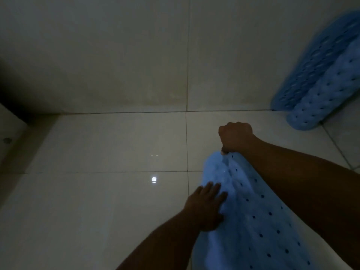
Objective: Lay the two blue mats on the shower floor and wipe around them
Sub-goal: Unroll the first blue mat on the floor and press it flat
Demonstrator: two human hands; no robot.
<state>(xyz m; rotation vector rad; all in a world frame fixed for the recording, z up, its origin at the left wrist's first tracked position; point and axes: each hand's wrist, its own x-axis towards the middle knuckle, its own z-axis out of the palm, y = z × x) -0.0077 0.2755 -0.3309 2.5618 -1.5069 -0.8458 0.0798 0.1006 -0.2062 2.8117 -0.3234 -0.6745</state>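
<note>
Low at the right of the dim shower, the right hand [235,136] is balled into a fist, clenched on the far end of a blue mat [253,221] and holding that end up off the floor. From the fist the mat hangs back toward the person, its pale surface dotted with rows of small dark holes, and its near part runs out of view at the bottom edge. The right forearm crosses over the mat's right side.

Just nearer and to the left, the left hand [206,207] lies against the mat's left edge, fingers extended and slightly spread, flat on the material and gripping nothing that can be seen.

Around the hands stretches the shower floor [107,191] of large glossy pale tiles with thin dark grout lines; a small bright spot of reflected light sits on a tile left of the left hand. Beyond, the floor meets a tiled wall [116,55] of the same pale colour.

Far to the right, well apart from both hands, the second blue mat [319,80] stands folded or curled against the wall, its lower end resting on the floor. It is blurred, though holes show on it.

At the far left edge a small round fitting [7,140] sits on a raised ledge.
</note>
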